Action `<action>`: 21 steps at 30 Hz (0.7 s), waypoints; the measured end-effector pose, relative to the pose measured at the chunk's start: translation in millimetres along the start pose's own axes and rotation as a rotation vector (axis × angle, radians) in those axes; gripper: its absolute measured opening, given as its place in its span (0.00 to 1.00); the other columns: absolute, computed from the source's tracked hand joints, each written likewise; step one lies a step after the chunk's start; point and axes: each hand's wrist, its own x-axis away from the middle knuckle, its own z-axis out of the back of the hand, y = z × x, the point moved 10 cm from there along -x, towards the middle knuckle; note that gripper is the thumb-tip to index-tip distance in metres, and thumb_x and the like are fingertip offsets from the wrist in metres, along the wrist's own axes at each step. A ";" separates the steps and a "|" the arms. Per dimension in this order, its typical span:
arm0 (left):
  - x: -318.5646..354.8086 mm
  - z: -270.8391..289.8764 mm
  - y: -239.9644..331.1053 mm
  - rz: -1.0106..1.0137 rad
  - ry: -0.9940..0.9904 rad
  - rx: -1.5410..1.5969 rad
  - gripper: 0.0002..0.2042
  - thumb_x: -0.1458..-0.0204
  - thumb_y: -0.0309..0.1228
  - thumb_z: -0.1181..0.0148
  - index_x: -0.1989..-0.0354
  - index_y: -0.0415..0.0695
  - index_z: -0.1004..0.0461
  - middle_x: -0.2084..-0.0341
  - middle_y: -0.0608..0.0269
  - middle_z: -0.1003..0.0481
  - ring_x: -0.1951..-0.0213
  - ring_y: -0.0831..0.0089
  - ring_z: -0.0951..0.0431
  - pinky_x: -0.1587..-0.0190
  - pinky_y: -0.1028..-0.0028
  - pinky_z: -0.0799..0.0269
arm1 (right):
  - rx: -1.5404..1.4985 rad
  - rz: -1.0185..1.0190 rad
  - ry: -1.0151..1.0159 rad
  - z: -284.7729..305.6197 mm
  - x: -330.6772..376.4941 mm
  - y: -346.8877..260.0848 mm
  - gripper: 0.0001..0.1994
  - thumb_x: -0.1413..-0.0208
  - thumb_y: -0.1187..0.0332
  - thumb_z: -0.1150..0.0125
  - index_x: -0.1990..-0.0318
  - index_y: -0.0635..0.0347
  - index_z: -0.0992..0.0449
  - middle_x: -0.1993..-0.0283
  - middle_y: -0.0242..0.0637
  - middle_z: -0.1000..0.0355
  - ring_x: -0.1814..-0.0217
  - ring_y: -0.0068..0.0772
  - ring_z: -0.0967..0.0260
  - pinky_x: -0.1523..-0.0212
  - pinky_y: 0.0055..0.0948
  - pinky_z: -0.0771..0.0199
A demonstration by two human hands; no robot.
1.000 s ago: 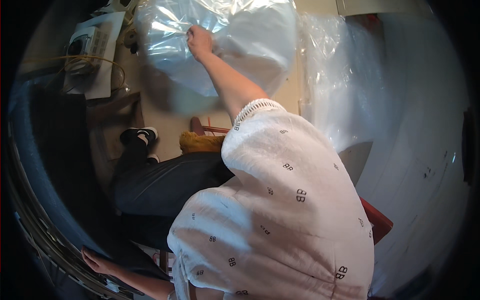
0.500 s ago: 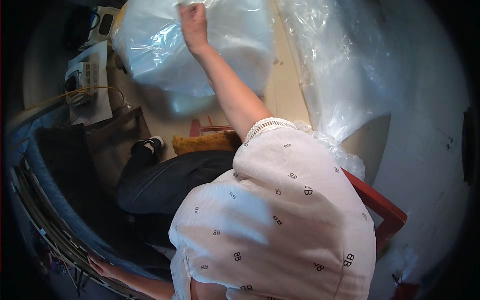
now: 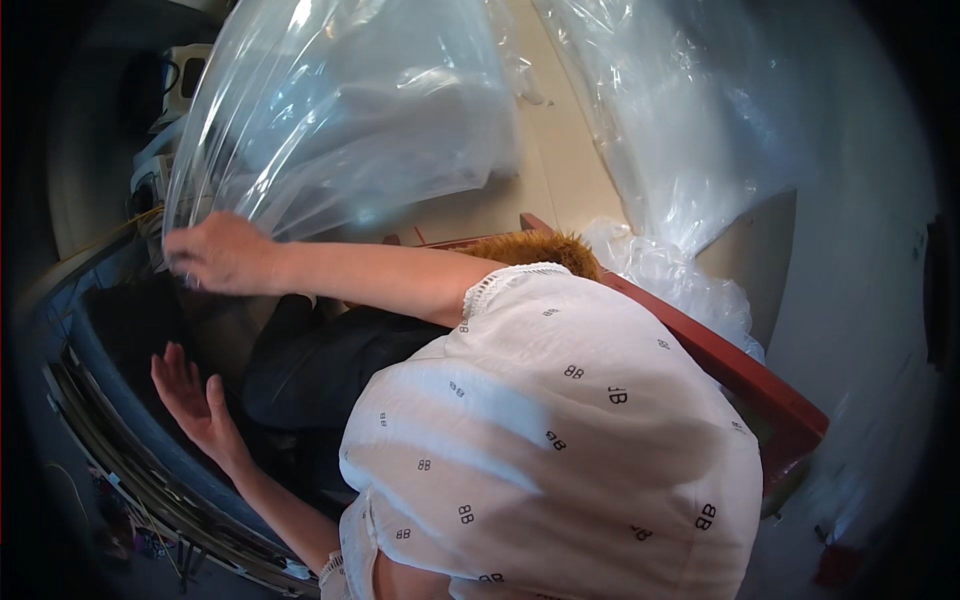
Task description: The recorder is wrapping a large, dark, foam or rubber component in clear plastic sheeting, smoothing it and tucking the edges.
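Observation:
Clear plastic film (image 3: 360, 110) hangs in long folds at the upper left, pulled toward me at its lower left corner. That corner is in my right hand (image 3: 222, 252), whose fingers are closed on it and slightly blurred. Below it, my left hand (image 3: 190, 395) is raised with fingers spread and holds nothing. It hovers over the dark, blue-edged surface (image 3: 120, 320) at my left, apart from the film.
More clear plastic (image 3: 680, 110) lies heaped at the upper right, trailing down to a red frame (image 3: 720, 370) beside my body. A brown furry cushion (image 3: 545, 250) rests on that frame. White devices (image 3: 185, 75) stand at the far left, partly covered by the film.
My right hand has come down and left, drawing the film's edge toward me. My left hand has lifted off the edge of the surface at my left and opened.

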 end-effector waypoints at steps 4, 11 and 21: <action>-11.5 -38.4 -9.2 0.129 -0.191 0.248 0.34 0.53 0.30 0.40 0.40 0.38 0.52 0.44 0.54 0.44 0.43 0.67 0.41 0.41 0.70 0.50 | -0.175 0.094 -0.152 -34.1 7.3 -45.6 0.05 0.55 0.66 0.45 0.75 0.56 0.26 0.80 0.38 0.29 0.74 0.39 0.29 0.71 0.33 0.30; 22.1 -73.6 -71.3 0.391 -0.404 0.052 0.22 0.55 0.26 0.38 0.51 0.36 0.36 0.59 0.59 0.30 0.56 0.72 0.31 0.51 0.74 0.38 | -0.230 0.277 0.038 15.0 -4.8 -90.1 0.04 0.61 0.66 0.39 0.81 0.52 0.25 0.69 0.32 0.34 0.62 0.32 0.36 0.64 0.31 0.35; 61.2 -29.2 -137.8 0.361 -0.170 -0.066 0.16 0.57 0.24 0.40 0.57 0.39 0.30 0.59 0.61 0.28 0.57 0.72 0.30 0.52 0.73 0.37 | -0.181 0.507 0.089 2.4 -57.7 -127.3 0.06 0.63 0.67 0.36 0.78 0.54 0.27 0.52 0.43 0.42 0.44 0.44 0.50 0.46 0.41 0.49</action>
